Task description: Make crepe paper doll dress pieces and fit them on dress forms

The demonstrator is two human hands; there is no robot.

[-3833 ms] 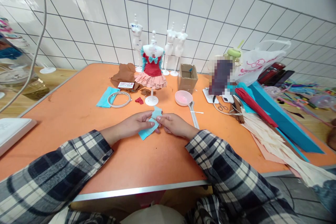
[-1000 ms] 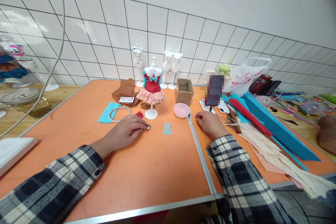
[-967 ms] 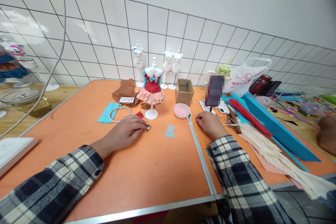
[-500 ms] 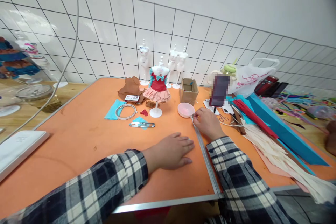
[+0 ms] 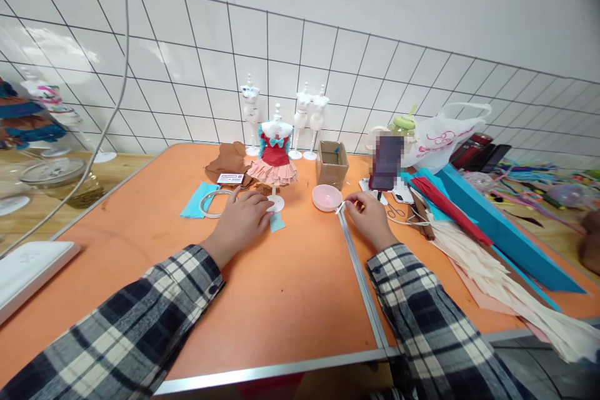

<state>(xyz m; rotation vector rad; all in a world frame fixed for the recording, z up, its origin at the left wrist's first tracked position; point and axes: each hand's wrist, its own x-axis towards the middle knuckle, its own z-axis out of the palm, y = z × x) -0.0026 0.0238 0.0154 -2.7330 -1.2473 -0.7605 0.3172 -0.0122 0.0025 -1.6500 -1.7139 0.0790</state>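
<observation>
My left hand (image 5: 241, 219) lies low over the table, fingers stretched forward and loosely apart, beside the round base of a small white dress form (image 5: 276, 203). The hand covers the place where thread snips lay, so they are hidden. The form wears a doll dress with a red bodice, blue bow and pink ruffled skirt (image 5: 272, 173). My right hand (image 5: 370, 215) is closed in a pinch beside a pink bowl (image 5: 327, 198); a small white bit shows near its fingertips, too small to name. A light-blue fabric scrap (image 5: 277, 222) lies in front of the base.
Brown fabric (image 5: 227, 159), a white card (image 5: 230, 179) and a ring (image 5: 206, 203) over blue cloth lie left. Bare dress forms (image 5: 301, 115) and a cardboard box (image 5: 332, 165) stand behind. A phone (image 5: 388, 162), small scissors (image 5: 396, 211) and fabric strips (image 5: 469, 256) are right.
My left hand has moved left and forward, from the table's middle to over the snips near the dress form. My right hand stays pinched near the pink bowl. The view has shifted slightly.
</observation>
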